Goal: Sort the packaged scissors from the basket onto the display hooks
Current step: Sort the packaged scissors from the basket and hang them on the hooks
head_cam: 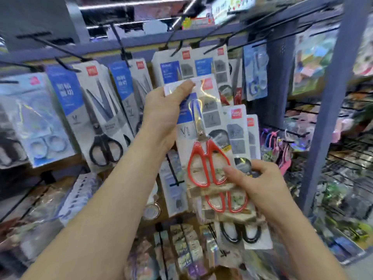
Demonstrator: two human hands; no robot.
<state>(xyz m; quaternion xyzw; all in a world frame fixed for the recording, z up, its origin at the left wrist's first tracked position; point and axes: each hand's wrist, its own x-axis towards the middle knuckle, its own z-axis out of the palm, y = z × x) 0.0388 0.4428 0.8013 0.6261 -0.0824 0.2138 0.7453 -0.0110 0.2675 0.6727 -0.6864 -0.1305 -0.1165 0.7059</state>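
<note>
One pack [203, 126], left hand [161, 112] above right hand [260, 184].

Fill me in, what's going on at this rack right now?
A person is stocking a shop display. The left hand grips the top of a pack of red-handled scissors, raised in front of hanging packs on the display hooks; it does not look threaded on one yet. The right hand holds a fanned stack of more packs below, red-handled and black-handled pairs. The basket is out of view.
</note>
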